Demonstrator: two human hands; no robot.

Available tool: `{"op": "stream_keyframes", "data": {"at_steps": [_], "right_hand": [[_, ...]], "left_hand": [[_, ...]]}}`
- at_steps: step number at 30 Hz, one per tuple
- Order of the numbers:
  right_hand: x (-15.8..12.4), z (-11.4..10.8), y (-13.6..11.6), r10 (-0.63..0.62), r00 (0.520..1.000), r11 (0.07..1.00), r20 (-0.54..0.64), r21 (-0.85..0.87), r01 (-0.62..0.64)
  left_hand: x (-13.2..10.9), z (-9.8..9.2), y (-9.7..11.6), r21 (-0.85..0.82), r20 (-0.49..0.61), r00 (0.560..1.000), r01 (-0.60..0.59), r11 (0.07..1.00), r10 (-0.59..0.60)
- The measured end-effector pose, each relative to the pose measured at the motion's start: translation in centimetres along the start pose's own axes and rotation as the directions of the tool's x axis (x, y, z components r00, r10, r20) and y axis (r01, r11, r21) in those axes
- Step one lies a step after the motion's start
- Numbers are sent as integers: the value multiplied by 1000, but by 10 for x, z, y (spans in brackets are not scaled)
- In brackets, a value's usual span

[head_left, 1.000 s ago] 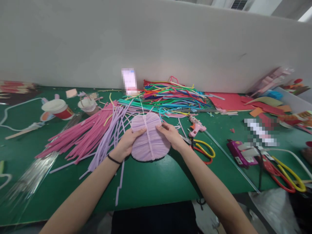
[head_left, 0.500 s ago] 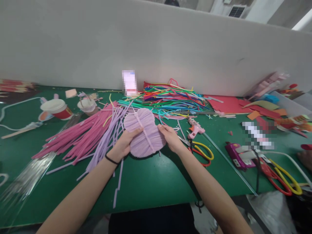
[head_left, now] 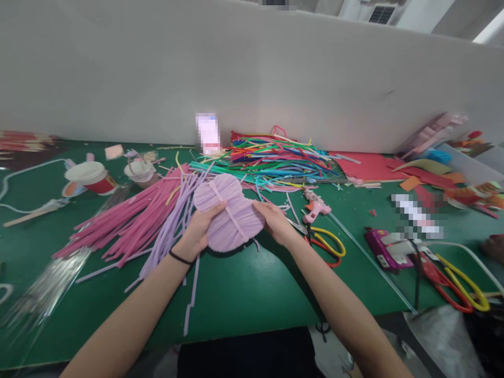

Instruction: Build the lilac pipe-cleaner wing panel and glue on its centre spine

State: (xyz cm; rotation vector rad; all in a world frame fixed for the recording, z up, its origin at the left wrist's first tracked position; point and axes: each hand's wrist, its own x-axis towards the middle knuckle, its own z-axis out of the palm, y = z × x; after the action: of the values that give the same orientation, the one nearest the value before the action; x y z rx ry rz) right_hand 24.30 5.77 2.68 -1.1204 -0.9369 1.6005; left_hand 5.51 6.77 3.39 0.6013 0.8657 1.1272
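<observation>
Between my two hands is a flat, rounded lavender pipe-cleaner piece (head_left: 232,223), made of rows laid side by side with one strip running slantwise across it. My left hand (head_left: 202,226) grips its left edge, thumb on top at the strip. My right hand (head_left: 273,220) pinches the right edge, thumb on the face and fingers hidden behind. The piece is held tilted above the table. Just left of it lie loose lavender pipe cleaners (head_left: 165,239) and a bundle of pink pipe cleaners (head_left: 136,218).
On the green table (head_left: 244,299) lie a pink glue gun (head_left: 315,206), yellow-and-red scissors (head_left: 325,244), a purple power strip (head_left: 388,249) and a second pair of scissors (head_left: 452,283). Mixed pipe cleaners (head_left: 275,160) pile up behind. Paper cups (head_left: 92,177) stand at left; a pixelated phone leans against the partition.
The lavender piece has shifted slightly left and turned a little in my hands. Both hands keep their hold. At the far right edge, another person's hand has moved slightly.
</observation>
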Motion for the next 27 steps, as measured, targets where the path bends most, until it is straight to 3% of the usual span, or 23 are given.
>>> {"op": "stream_keyframes", "data": {"at_steps": [5, 11, 18, 27], "right_hand": [[-3, 2, 0, -45, 998, 998, 45, -32, 47], [-2, 0, 3, -82, 996, 993, -34, -86, 79], [-4, -1, 0, -76, 995, 986, 60, -146, 84], [-4, -3, 0, -61, 995, 985, 78, -155, 73]], "left_hand": [[-3, 2, 1, 45, 29, 1000, -7, 999, 6], [-7, 3, -1, 230, 146, 989, -31, 973, -3], [-7, 4, -2, 274, 89, 994, -85, 958, 63], [-6, 4, -4, 262, 59, 996, -79, 962, 66]]}}
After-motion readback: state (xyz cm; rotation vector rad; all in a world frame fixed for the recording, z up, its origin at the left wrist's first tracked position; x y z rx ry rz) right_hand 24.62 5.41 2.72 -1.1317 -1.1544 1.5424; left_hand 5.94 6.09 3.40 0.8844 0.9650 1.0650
